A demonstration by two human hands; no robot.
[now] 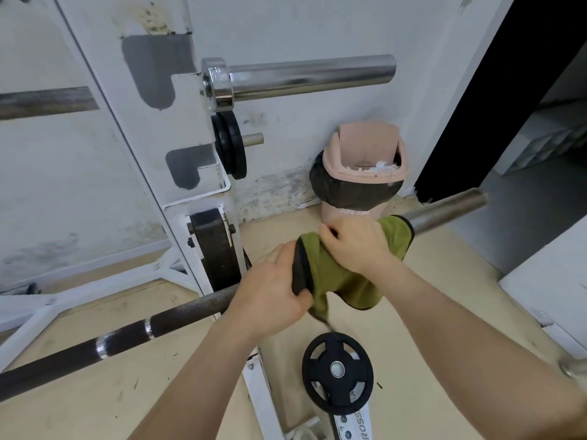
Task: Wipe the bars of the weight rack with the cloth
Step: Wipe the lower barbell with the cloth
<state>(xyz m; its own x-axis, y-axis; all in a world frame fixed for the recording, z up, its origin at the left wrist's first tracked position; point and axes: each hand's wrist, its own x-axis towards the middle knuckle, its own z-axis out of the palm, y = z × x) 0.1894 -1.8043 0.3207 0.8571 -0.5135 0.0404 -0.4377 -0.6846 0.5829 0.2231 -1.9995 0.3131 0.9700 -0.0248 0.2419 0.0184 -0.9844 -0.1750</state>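
While the long dark knurled steel barbell (133, 331) lies bare leftward, the left hand (270, 293) grips the olive-green cloth (346, 274) wrapped round its sleeve, and the right hand (359, 246) clasps it too. Wiping seems midway: the sleeve's tip and the upper chrome bar (311, 74) probably remain.

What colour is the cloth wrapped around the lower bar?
Olive green, with a dark black edge; the cloth shows best in the head view.

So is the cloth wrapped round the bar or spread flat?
Wrapped: green cloth curves over the lower bar, gripped by left hand and right hand; a loose end hangs below.
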